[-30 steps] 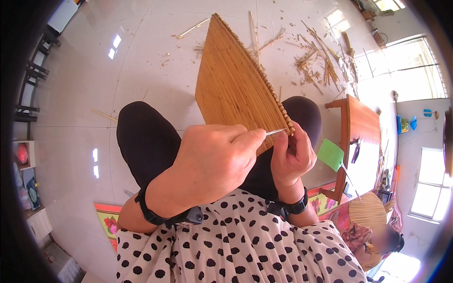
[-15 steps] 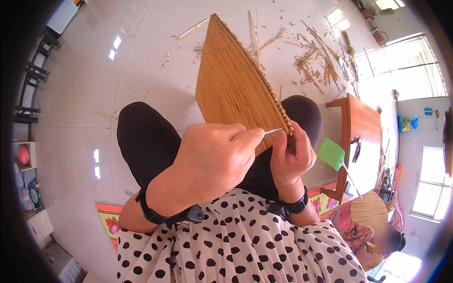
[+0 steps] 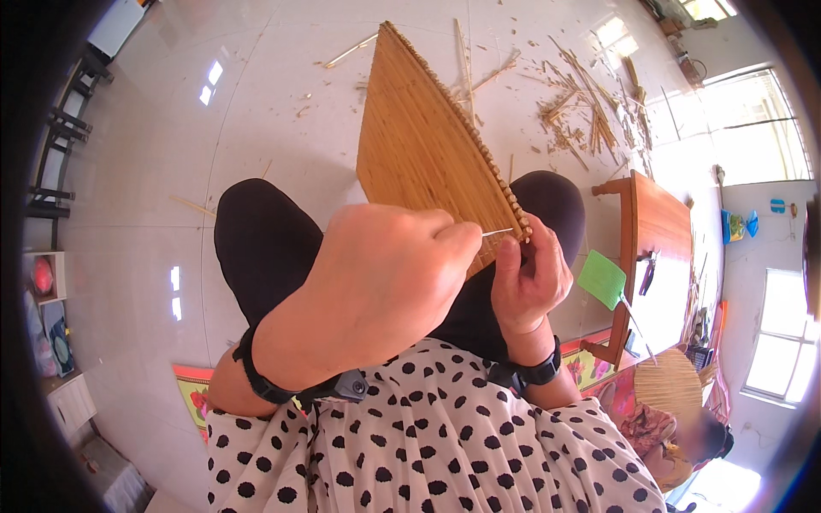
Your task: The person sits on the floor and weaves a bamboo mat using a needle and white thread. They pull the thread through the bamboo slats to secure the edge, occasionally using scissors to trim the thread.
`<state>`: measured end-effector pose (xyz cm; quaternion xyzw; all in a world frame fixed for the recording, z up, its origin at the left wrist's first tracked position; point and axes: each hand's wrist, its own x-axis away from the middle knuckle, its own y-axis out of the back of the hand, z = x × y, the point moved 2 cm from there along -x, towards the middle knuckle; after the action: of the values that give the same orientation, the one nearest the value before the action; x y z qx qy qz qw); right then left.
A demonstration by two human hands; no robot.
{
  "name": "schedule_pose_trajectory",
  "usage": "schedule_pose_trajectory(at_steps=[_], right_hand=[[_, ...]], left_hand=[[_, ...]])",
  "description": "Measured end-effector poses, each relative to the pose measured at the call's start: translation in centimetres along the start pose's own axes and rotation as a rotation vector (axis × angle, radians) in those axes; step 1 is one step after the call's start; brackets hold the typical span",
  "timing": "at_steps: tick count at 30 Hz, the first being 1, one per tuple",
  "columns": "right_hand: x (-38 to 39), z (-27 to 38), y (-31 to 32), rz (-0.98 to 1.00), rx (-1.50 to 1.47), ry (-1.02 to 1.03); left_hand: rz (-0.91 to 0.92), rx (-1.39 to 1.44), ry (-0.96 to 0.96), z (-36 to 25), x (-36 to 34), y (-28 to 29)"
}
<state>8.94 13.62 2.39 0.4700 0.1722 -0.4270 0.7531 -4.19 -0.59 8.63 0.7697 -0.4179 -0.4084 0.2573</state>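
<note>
A flat panel of tightly joined golden stalks stands tilted between my knees, its knobbly edge of cut stalk ends facing right. My left hand is closed in a fist round a thin pointed metal tool, like a needle or awl; its handle, if any, is hidden in the fist. The tool's tip lies at the panel's near right corner. Thumb and fingers of my right hand pinch that corner close to the tip. Dark bands circle both wrists.
Broken stalks and chips litter the floor ahead on the right. A wooden table stands at right, with a green fly swatter beside it. Another person sits at lower right near a round stalk mat. Dark stools line the left.
My left fist has lifted slightly, and its forearm comes nearer the camera. The metal tool now lies flatter at the corner. My right hand and the panel have hardly moved.
</note>
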Motion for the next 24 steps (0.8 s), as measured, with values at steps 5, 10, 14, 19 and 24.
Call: schedule_pose_trajectory(at_steps=[5, 10, 14, 19, 24], right_hand=[[0.0, -0.5, -0.3, 0.007, -0.095, -0.067], [0.4, -0.9, -0.2, 0.002, -0.075, -0.091], [0.6, -1.1, -0.3, 0.005, -0.086, -0.103], [0.5, -0.5, -0.1, 0.055, -0.098, -0.114], [1.3, -0.2, -1.1, 0.034, -0.223, -0.034]], left_hand=[[0.036, -0.008, -0.022, 0.4, -1.0, 0.3], [0.047, -0.038, -0.048, 0.4, -1.5, 0.2], [0.033, -0.046, -0.062, 0.6, -1.6, 0.1], [0.099, -0.066, -0.039, 0.8, -1.3, 0.5], [0.037, -0.002, -0.006, 0.5, 0.2, 1.4]])
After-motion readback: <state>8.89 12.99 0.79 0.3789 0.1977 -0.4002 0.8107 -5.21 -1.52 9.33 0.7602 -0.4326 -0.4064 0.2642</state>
